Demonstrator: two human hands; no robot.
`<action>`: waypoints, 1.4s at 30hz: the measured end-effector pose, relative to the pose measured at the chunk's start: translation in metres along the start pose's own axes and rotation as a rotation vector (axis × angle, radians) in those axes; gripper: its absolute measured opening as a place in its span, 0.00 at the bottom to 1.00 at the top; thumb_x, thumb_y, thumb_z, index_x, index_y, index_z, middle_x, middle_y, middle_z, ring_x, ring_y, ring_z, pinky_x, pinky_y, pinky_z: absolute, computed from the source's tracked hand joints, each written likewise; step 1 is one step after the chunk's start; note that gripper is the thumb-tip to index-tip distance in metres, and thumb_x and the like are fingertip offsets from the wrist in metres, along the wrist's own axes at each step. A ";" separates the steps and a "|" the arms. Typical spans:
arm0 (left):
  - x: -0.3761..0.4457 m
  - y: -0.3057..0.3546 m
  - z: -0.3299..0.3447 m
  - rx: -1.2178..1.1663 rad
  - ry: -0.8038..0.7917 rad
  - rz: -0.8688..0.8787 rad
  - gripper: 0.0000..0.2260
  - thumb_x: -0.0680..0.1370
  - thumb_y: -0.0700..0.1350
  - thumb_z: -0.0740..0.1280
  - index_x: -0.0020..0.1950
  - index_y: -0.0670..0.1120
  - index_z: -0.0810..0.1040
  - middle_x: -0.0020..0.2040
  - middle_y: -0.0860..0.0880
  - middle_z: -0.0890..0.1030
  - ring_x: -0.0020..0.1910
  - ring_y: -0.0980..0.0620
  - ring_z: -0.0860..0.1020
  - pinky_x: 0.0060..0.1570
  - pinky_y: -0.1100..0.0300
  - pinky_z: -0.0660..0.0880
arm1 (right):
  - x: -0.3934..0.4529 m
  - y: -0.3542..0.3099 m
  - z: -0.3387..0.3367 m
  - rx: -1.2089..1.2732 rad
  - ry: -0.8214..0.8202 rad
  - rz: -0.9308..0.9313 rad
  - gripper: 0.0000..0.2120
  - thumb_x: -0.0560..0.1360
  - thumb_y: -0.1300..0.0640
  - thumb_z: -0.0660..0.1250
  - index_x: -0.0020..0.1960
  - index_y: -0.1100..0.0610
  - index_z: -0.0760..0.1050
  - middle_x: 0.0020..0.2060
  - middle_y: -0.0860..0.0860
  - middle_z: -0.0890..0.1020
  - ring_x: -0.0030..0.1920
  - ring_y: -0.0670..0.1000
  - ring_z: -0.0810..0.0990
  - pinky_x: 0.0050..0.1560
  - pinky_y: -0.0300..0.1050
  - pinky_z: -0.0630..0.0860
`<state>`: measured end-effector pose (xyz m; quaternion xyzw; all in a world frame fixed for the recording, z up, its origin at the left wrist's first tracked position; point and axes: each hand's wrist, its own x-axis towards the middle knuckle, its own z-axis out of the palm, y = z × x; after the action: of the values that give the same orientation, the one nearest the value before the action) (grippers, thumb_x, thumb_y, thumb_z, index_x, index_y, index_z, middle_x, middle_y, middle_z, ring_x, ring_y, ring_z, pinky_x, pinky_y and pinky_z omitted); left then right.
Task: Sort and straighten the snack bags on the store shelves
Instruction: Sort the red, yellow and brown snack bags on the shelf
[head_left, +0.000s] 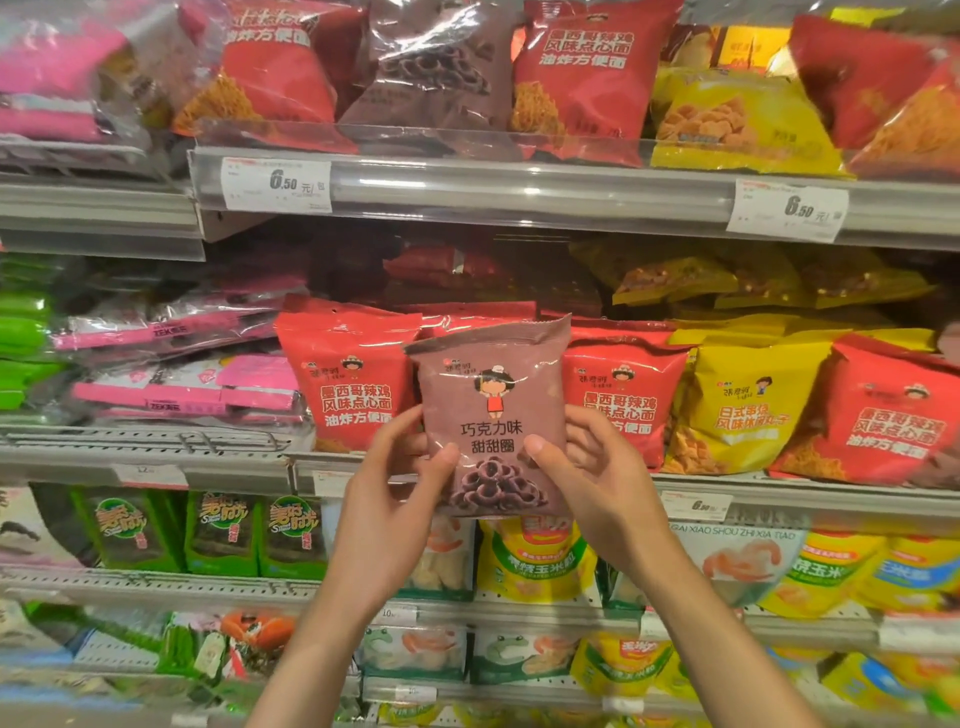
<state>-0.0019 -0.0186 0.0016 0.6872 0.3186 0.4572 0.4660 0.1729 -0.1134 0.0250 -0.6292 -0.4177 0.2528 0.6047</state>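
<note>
Holding a brown crinkly plastic snack bag printed with chocolate rings (491, 421) upright in front of the middle shelf's front edge (810, 493), both hands on its lower half; left hand (384, 499) pinching the bag's left edge, thumb on the face, fingers curled behind; right hand (597, 483) doing the same on the right edge, thumb pressed beside the printed rings; neither grip spread.

Bag sits between two red glossy noodle-snack bags (345, 374) standing along that shelf edge, overlapping both; a yellow glossy bag (748, 405) stands further right; another brown ring bag (431, 67) shows on the upper shelf, above the clear price rail (519, 187).

Risks, as judged: film is slick and air-puffed, so a thumb pinch low on the bag could slip, or tip the top-heavy crimped seal forward; squeezing harder could crush the brittle rings inside; pushing it in between the reds would leave it among the wrong flavour, and could topple the loosely leaning row off the front edge; lifting toward the upper shelf risks catching the rail or dislodging the bags leaning over it.

Textures: pillow-shaped pouches, serrated crimped top seams, creased reflective film; shelf fronts hard grey metal and clear plastic.
</note>
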 end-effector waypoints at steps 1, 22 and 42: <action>-0.003 0.000 0.002 -0.015 -0.033 -0.014 0.17 0.79 0.50 0.69 0.68 0.59 0.73 0.55 0.57 0.82 0.51 0.63 0.82 0.40 0.73 0.78 | -0.005 0.003 -0.004 0.043 0.013 0.008 0.17 0.74 0.51 0.74 0.61 0.47 0.75 0.52 0.44 0.86 0.52 0.40 0.85 0.50 0.40 0.82; -0.046 0.010 0.160 -0.053 -0.086 -0.129 0.13 0.80 0.46 0.69 0.64 0.55 0.77 0.50 0.55 0.85 0.53 0.56 0.83 0.56 0.57 0.79 | -0.071 0.062 -0.216 0.159 0.337 0.040 0.15 0.73 0.56 0.70 0.59 0.57 0.78 0.51 0.51 0.88 0.52 0.48 0.86 0.49 0.34 0.80; 0.005 0.053 0.281 0.392 0.085 0.073 0.36 0.76 0.60 0.71 0.80 0.53 0.60 0.66 0.58 0.77 0.46 0.60 0.82 0.50 0.54 0.80 | -0.018 0.058 -0.327 0.176 0.261 0.010 0.21 0.73 0.55 0.72 0.65 0.54 0.76 0.55 0.49 0.87 0.58 0.49 0.85 0.62 0.49 0.78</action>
<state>0.2610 -0.1313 0.0111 0.7558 0.3960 0.4316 0.2928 0.4458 -0.3039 0.0115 -0.6035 -0.3086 0.2074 0.7054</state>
